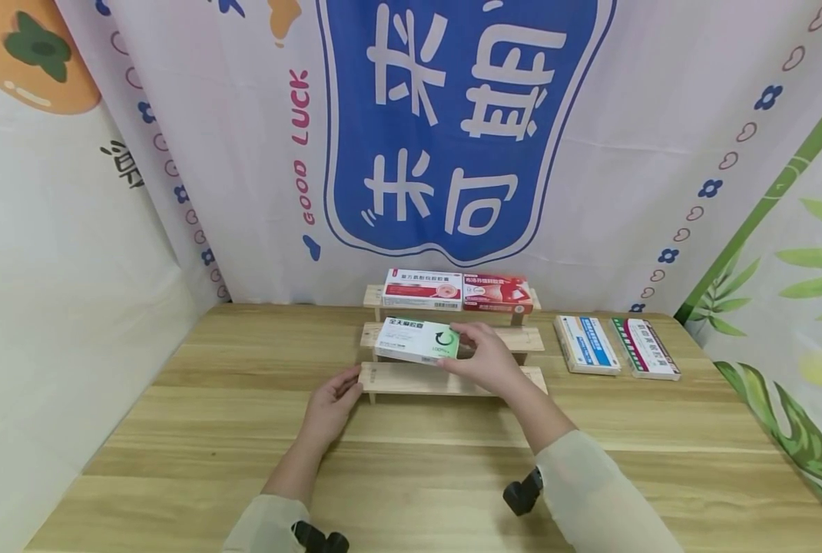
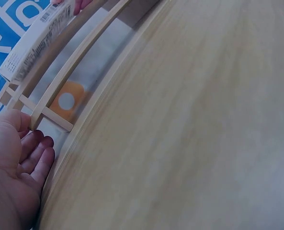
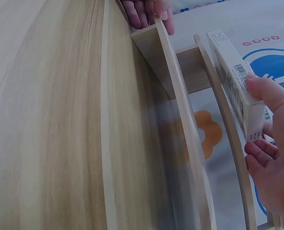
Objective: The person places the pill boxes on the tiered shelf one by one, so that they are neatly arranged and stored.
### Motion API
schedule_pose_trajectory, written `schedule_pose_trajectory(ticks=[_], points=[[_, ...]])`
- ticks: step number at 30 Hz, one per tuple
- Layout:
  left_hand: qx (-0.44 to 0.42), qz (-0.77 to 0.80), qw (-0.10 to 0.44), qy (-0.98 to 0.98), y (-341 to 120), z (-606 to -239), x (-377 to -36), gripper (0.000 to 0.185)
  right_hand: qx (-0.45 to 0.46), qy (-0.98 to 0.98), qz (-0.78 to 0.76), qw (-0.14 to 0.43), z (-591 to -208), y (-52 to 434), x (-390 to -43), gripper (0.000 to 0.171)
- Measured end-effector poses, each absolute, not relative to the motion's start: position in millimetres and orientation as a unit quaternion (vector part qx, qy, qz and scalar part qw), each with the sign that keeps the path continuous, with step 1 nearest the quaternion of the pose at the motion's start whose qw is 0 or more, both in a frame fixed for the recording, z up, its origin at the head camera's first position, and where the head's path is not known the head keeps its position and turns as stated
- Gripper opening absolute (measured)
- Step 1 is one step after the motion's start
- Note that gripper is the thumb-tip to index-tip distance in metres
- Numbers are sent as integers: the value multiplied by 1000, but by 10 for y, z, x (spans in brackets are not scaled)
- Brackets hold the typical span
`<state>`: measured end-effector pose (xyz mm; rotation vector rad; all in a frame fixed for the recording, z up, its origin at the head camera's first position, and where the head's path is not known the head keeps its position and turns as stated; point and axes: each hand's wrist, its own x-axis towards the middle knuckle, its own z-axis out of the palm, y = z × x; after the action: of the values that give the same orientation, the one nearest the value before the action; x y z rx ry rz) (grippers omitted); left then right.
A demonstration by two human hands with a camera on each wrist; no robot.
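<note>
My right hand [image 1: 483,359] grips the right end of a white and green medicine box [image 1: 411,340] at the middle step of a three-step wooden rack [image 1: 452,379]. In the right wrist view the thumb lies on the barcode side of this box [image 3: 235,81] and the fingers are at its end. At the rack's lowest step, my left hand [image 1: 331,403] pinches the left end between thumb and fingers. The left wrist view shows that hand [image 2: 17,158] at the corner of the slat [image 2: 65,72], other fingers curled beneath.
On the top step sit a white and red medicine box [image 1: 422,289] and a red one [image 1: 497,293]. Right of the rack, a white and blue box [image 1: 587,346] and a white, green and purple box [image 1: 646,349] lie on the wooden table [image 1: 425,476]. A printed curtain [image 1: 245,153] hangs behind.
</note>
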<state>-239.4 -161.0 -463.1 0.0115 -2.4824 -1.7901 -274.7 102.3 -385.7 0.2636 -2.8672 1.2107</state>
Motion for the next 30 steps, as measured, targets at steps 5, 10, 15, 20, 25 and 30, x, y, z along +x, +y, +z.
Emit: schedule_pose_trajectory(ticks=[5, 10, 15, 20, 25, 30], points=[[2, -583, 44, -811, -1601, -4627, -2385, 33, 80, -920, 383, 4, -3853, 989, -2766, 81], [3, -582, 44, -812, -1598, -4631, -2381, 33, 89, -924, 371, 13, -3854, 970, -2764, 74], [5, -580, 42, -814, -1598, -4634, -2387, 34, 94, -926, 365, 25, -3850, 953, -2745, 65], [10, -579, 38, -815, -1601, -4639, -2398, 35, 88, -928, 361, 43, -3864, 921, -2736, 61], [14, -577, 36, -816, -1608, -4636, -2400, 35, 78, -930, 354, 58, -3886, 882, -2725, 56], [14, -576, 37, -816, -1609, -4630, -2397, 34, 74, -934, 344, 70, -3887, 847, -2716, 54]])
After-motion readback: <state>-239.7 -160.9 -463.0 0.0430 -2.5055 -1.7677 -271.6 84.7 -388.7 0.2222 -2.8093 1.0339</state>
